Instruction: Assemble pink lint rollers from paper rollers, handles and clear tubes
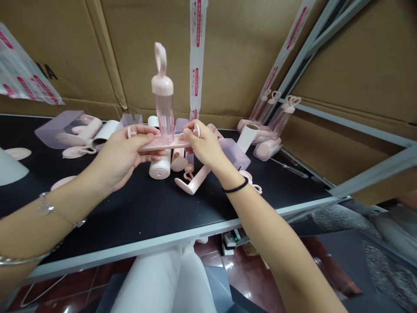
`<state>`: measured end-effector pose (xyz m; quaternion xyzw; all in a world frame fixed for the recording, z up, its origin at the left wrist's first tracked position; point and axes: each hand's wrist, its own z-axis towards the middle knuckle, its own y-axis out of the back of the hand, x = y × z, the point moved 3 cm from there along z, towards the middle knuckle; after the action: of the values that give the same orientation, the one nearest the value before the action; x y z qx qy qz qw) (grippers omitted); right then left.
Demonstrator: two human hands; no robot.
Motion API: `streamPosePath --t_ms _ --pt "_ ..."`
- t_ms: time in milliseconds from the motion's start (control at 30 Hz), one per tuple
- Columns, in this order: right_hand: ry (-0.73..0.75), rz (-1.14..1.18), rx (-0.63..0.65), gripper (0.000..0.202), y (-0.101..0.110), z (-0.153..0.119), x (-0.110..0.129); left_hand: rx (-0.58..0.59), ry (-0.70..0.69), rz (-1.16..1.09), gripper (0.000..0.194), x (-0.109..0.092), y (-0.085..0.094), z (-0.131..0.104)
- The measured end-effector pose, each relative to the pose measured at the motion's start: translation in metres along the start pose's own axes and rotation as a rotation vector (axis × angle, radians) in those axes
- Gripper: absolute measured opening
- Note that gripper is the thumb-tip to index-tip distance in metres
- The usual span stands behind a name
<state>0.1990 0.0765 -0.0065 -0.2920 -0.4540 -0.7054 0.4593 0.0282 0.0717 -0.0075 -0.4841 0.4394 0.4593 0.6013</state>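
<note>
Both of my hands hold a flat pink plastic holder (158, 144) above the black tabletop. My left hand (125, 148) pinches its left end, thumb on top and fingers beneath. At the other end, my right hand (206, 145) grips it the same way. A see-through pink tube (166, 114) stands upright on the middle of the holder. Its pink cap (162, 85) carries a tall loop, which points up. Below the hands, a white roll (159, 168) and an L-shaped pink piece (195, 182) lie on the table.
Lavender boxes (58, 130) and pink parts (94, 128) lie at the left. At the right, several holders with tubes (273, 126) are grouped beside a white cardboard tube (248, 137). Brown cardboard (140, 56) walls the back. A metal frame (365, 126) bounds the right side.
</note>
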Motion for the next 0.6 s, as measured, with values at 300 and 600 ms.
streamPosePath --t_ms 300,600 --pt "-0.033 0.042 0.020 0.016 0.0016 -0.0017 0.0040 0.081 0.031 -0.073 0.012 0.0021 -0.0026 -0.0022" --pt "-0.002 0.066 0.037 0.013 0.0006 -0.0032 0.0048 0.118 0.032 -0.065 0.017 0.0060 0.0003 -0.0003"
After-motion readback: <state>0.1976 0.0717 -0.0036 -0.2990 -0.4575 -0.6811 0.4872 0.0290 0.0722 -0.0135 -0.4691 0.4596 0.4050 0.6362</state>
